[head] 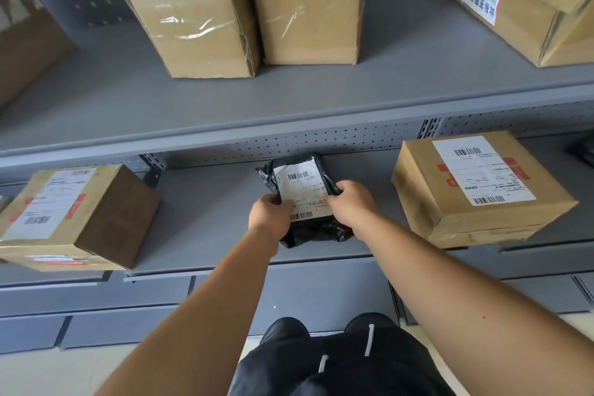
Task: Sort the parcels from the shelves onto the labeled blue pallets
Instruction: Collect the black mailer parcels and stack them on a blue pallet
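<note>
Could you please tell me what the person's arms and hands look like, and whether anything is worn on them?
The left hand and right hand are bare: no gloves, rings or watch show. Both forearms are uncovered, with no sleeves in view. Below are dark trousers or shorts with two white drawstrings, and dark shoes.

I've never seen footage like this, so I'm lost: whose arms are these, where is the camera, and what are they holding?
There is no machine: a person wears a camera on the head, looking down at their own arms. The left hand and right hand grip a black plastic parcel with a white barcode label, over the grey lower shelf. A left box and a right box of cardboard flank it; more boxes stand on the upper shelf.
</note>
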`<move>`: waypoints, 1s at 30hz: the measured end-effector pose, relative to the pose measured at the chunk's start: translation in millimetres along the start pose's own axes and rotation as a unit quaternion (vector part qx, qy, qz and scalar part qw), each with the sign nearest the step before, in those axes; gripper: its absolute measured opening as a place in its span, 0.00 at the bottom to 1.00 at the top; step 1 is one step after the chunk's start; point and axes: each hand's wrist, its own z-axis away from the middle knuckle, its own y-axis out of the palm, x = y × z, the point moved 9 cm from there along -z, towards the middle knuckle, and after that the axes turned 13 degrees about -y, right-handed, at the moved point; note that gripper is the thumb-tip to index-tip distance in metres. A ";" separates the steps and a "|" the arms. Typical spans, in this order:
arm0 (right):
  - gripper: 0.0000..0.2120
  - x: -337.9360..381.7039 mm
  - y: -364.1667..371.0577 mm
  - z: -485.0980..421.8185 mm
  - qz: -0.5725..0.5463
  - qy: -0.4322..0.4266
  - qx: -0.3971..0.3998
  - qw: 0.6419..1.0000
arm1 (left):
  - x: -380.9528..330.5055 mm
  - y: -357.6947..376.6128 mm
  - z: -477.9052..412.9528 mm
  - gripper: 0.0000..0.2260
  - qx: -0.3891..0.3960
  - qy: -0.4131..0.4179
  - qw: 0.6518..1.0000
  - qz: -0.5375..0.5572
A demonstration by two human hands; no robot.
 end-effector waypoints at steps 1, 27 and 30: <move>0.13 3.6 -3.0 7.6 -0.013 0.006 -0.001 1.000 | 1.4 -2.7 5.1 0.06 0.002 -0.006 1.000 0.013; 0.07 93.4 -22.3 126.8 -0.168 0.029 0.086 0.982 | 40.0 -103.3 170.2 0.11 -0.018 -0.105 0.977 0.186; 0.07 103.3 -19.8 135.8 -0.167 0.004 0.105 0.980 | 48.6 -113.0 190.3 0.11 -0.042 -0.109 0.969 0.216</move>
